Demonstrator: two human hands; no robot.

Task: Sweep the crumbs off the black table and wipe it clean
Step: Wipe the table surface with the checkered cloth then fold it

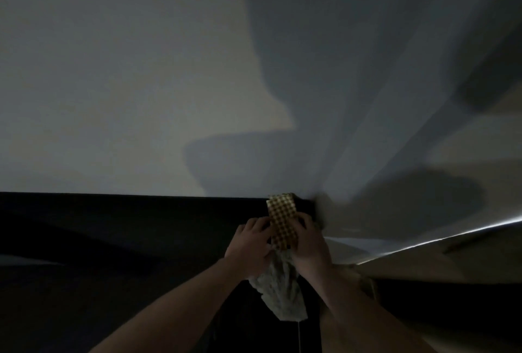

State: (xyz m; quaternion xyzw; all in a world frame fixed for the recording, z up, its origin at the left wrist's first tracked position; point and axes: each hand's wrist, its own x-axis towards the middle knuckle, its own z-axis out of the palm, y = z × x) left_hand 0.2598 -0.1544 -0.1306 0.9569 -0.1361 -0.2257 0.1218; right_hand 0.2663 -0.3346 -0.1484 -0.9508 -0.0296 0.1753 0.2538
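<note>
— What do the hands hold?
— Left hand and right hand both curl fingers round a checked cloth near the black table's far edge; a grey rag hangs below.
— Crumbs?
— Too dark to tell.

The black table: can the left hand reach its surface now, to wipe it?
Probably not at once. The left hand and the right hand both hold the checkered cloth with a grey rag hanging below. The black table lies close beside it.
</note>
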